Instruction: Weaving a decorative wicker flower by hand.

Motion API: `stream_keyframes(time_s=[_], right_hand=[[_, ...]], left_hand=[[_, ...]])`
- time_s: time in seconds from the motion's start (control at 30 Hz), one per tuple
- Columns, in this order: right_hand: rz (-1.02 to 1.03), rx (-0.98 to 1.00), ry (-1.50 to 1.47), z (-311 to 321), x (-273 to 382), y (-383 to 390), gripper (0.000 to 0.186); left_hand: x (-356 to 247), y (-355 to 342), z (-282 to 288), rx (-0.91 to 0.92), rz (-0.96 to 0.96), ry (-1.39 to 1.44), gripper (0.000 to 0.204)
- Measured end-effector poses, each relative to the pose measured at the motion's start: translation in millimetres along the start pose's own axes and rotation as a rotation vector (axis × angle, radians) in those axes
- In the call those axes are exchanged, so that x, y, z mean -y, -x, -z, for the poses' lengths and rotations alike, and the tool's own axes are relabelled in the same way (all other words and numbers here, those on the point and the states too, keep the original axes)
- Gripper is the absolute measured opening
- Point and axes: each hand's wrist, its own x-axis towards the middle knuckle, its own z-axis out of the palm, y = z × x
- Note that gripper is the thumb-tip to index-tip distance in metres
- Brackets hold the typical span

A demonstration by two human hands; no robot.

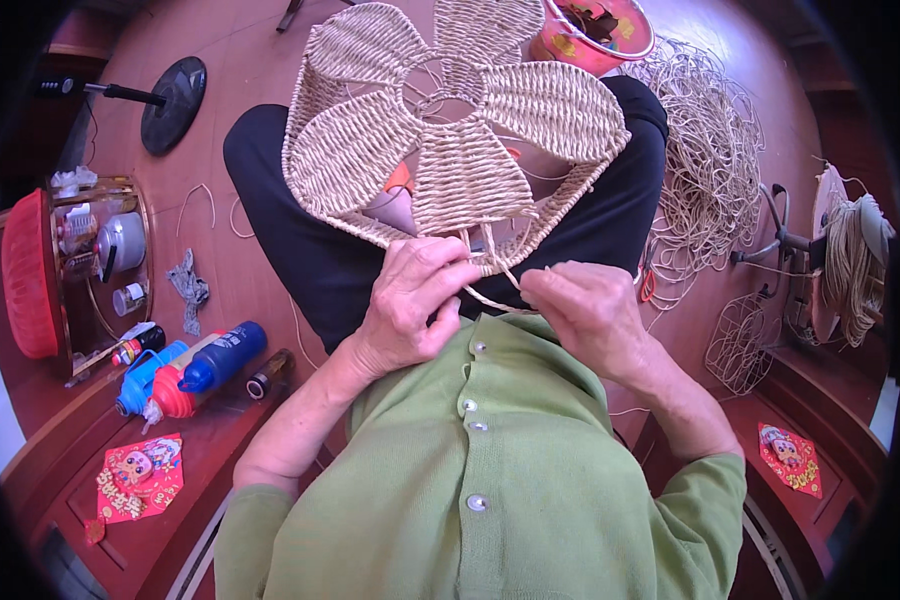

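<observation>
Across my lap rests a woven straw basket [475,180], its top worked as a flower with broad petals around an open ring. Strands of straw cord [492,300] come out below the nearest petal at the near rim. My left hand [415,298] is closed at that rim, with thumb and fingers pinching the cord. To its right, my right hand [592,312] is closed in a pinch on the same cord, which runs between the two hands. The fingertips of the right hand are partly hidden. Some orange material shows through the gaps under the petals.
A large heap of loose cord [705,160] lies on the floor at right, near a pink bucket [595,35]. Farther right stands a reel of cord [850,260] and a wire frame [740,345]. At left are a red basin [32,275], a blue bottle [235,350] and a round black base [174,105].
</observation>
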Motion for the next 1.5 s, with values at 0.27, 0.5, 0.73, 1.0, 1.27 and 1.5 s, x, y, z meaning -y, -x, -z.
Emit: stream_keyframes(time_s=[0.27, 0.5, 0.73, 1.0, 1.27, 1.5], right_hand=[[-0.327, -0.036, -0.880, -26.4, -2.5, -18.7, 0.012], [-0.098, -0.172, -0.442, -27.6, -12.4, -21.0, 0.021], [0.111, -0.185, -0.093, -29.2, -12.5, -23.0, 0.034], [0.041, -0.152, -0.014, -32.9, -7.1, -21.3, 0.031], [0.082, 0.062, 0.273, -15.9, 12.9, -43.3, 0.021], [-0.014, 0.138, 0.326, -37.5, 9.3, -60.0, 0.014]], left_hand=[[-2.4, -6.7, -5.8, -0.135, 0.254, 0.004, 0.020], [-2.9, -21.2, 3.3, -0.010, 0.154, -0.106, 0.017], [1.2, -22.4, -5.6, 0.076, 0.220, -0.143, 0.020], [7.7, -10.2, -33.2, -0.338, 0.195, -0.244, 0.023], [-1.6, -8.2, -13.2, -0.176, 0.171, -0.116, 0.023], [-13.4, -11.9, -10.4, -0.024, 0.333, -0.424, 0.014]])
